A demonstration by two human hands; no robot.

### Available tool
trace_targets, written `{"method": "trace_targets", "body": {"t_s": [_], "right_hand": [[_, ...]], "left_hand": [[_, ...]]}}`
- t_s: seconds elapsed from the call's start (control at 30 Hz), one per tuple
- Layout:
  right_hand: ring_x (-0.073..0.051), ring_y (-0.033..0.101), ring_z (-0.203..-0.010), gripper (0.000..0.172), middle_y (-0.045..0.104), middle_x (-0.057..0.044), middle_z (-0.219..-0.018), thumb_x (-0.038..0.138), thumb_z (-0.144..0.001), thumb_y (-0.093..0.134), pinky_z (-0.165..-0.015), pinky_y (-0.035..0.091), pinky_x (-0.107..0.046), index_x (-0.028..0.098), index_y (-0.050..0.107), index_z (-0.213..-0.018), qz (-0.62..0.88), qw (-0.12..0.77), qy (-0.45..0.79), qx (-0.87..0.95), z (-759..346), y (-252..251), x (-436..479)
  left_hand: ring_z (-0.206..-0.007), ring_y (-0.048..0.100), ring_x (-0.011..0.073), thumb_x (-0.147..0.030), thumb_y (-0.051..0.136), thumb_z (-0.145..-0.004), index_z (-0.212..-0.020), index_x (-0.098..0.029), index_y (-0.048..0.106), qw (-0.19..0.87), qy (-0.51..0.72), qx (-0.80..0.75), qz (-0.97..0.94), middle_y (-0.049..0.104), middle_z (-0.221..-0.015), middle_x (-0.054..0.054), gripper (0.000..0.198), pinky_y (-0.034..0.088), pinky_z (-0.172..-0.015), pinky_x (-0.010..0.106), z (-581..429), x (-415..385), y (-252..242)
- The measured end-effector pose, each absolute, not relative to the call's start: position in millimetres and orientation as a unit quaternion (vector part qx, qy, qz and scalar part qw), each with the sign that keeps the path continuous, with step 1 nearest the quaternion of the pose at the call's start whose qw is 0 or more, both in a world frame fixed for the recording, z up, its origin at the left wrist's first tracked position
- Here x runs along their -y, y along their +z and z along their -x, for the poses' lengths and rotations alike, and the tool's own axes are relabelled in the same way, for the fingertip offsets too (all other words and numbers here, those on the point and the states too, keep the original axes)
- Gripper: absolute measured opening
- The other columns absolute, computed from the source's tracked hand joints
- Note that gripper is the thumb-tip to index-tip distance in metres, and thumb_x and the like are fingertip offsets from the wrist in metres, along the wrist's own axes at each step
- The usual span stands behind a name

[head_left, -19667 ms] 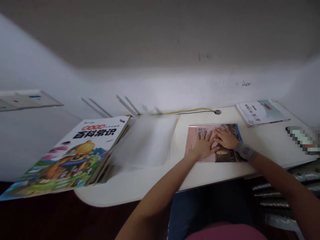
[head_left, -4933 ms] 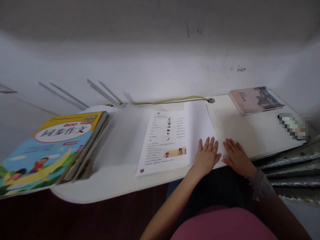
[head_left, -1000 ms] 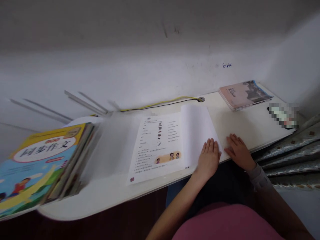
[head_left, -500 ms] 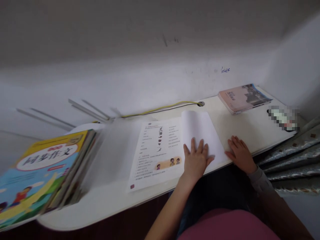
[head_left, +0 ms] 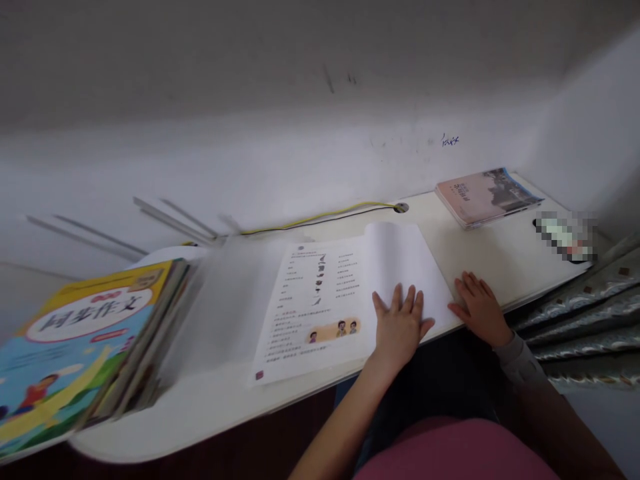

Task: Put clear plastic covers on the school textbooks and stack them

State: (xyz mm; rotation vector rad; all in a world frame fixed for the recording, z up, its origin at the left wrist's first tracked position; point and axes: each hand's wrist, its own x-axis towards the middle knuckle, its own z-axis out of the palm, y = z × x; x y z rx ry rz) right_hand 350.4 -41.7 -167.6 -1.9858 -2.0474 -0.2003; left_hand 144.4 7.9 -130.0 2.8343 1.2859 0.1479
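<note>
An open workbook [head_left: 320, 307] lies on the white desk [head_left: 215, 400], its left page printed with text, small pictures and a cartoon of children. Its right page [head_left: 400, 257] is blank white and bulges near the fold. Palm down on the lower part of that blank page is my left hand [head_left: 399, 327], fingers spread. Just right of the page, my right hand [head_left: 477, 303] rests on the desk near its front edge with fingers stretched out, holding nothing.
At the left stands a stack of books [head_left: 95, 340] with a colourful cover on top. Farther back on the right are pinkish booklets [head_left: 487, 197] and a blurred-out object [head_left: 565, 237]. A yellow cable [head_left: 320, 217] runs along the wall to a desk hole. Patterned curtain [head_left: 595, 320] hangs at right.
My left hand has slid slightly right and toward me over the blank page, uncovering a little more of the fold. My right hand stays almost where it was.
</note>
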Motion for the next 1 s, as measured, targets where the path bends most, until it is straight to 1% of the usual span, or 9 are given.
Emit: {"method": "trace_targets", "body": {"t_s": [0.37,0.5,0.57,0.63,0.7,0.8,0.9,0.93,1.0], "right_hand": [[-0.032,0.037,-0.131,0.063,0.043,-0.023,-0.138,0.056,-0.091,0.033,-0.103,0.032,-0.048,0.009,0.045,-0.132,0.678,0.144,-0.076,0.717,-351.7,-170.8,41.8],[-0.032,0.038,-0.13,0.064,0.044,-0.024,-0.137,0.055,-0.091,0.033,-0.102,0.033,-0.049,0.008,0.044,-0.132,0.678,0.146,-0.076,0.717,-353.2,-173.7,40.7],[-0.032,0.039,-0.129,0.064,0.045,-0.024,-0.136,0.055,-0.091,0.032,-0.102,0.034,-0.048,0.006,0.045,-0.131,0.673,0.151,-0.073,0.721,-356.8,-174.5,41.7],[-0.033,0.038,-0.129,0.064,0.044,-0.025,-0.136,0.054,-0.091,0.032,-0.101,0.036,-0.048,0.005,0.045,-0.13,0.666,0.166,-0.074,0.723,-361.6,-173.6,43.0],[-0.034,0.035,-0.131,0.063,0.04,-0.026,-0.139,0.052,-0.092,0.033,-0.101,0.036,-0.051,0.006,0.043,-0.132,0.667,0.191,-0.086,0.715,-363.7,-169.8,42.5],[-0.033,0.031,-0.134,0.058,0.036,-0.023,-0.143,0.047,-0.092,0.035,-0.102,0.034,-0.053,0.009,0.038,-0.137,0.653,0.23,-0.092,0.716,-349.2,-158.1,35.9],[-0.029,0.032,-0.134,0.056,0.038,-0.021,-0.142,0.044,-0.093,0.035,-0.104,0.034,-0.046,0.01,0.037,-0.138,0.587,0.243,-0.051,0.771,-306.2,-144.9,25.2],[-0.028,0.032,-0.134,0.057,0.038,-0.021,-0.142,0.045,-0.093,0.035,-0.105,0.034,-0.045,0.009,0.038,-0.137,0.563,0.236,-0.035,0.791,-288.2,-141.9,21.5],[-0.03,0.029,-0.135,0.061,0.035,-0.021,-0.144,0.049,-0.092,0.038,-0.105,0.033,-0.045,0.009,0.038,-0.138,0.532,0.202,-0.014,0.822,-253.5,-139.3,13.9]], "left_hand": [[-0.135,0.028,0.0358,-0.052,0.036,-0.09,-0.138,-0.025,0.039,0.02,0.048,-0.397,-0.916,0.041,-0.143,0.012,0.055,0.014,-0.098,0.075,-150.6,-12.8,-134.8],[-0.136,0.026,0.0354,-0.05,0.038,-0.09,-0.139,-0.021,0.036,0.056,0.045,-0.392,-0.917,0.035,-0.146,0.012,0.057,0.016,-0.099,0.074,-158.7,-13.9,-131.4],[-0.137,0.025,0.0301,-0.048,0.037,-0.091,-0.142,-0.02,0.03,0.092,0.065,-0.367,-0.923,0.031,-0.148,0.012,0.059,0.021,-0.104,0.065,-152.6,-16.4,-125.4],[-0.139,0.023,0.0231,-0.046,0.036,-0.092,-0.143,-0.02,0.025,0.114,0.109,-0.359,-0.92,0.027,-0.15,0.011,0.058,0.027,-0.108,0.051,-133.6,-22.5,-119.0],[-0.139,0.02,0.0207,-0.042,0.036,-0.093,-0.142,-0.018,0.028,0.104,0.156,-0.406,-0.895,0.026,-0.15,0.012,0.056,0.029,-0.109,0.043,-102.1,-32.2,-115.4],[-0.138,0.023,0.0278,-0.036,0.038,-0.092,-0.138,-0.009,0.034,0.064,0.165,-0.542,-0.822,0.029,-0.147,0.021,0.054,0.029,-0.108,0.047,-42.8,-48.9,-118.3],[-0.136,0.025,0.0351,-0.041,0.041,-0.09,-0.136,-0.003,0.035,0.045,0.125,-0.638,-0.758,0.031,-0.144,0.026,0.059,0.029,-0.105,0.054,11.3,-60.6,-127.6],[-0.136,0.026,0.0357,-0.044,0.041,-0.09,-0.135,-0.003,0.035,0.044,0.121,-0.655,-0.745,0.031,-0.144,0.026,0.061,0.029,-0.104,0.055,25.7,-62.7,-130.8],[-0.135,0.028,0.0337,-0.046,0.038,-0.091,-0.135,-0.004,0.034,0.058,0.135,-0.662,-0.735,0.034,-0.143,0.026,0.062,0.031,-0.105,0.052,48.4,-64.1,-137.1]]}}
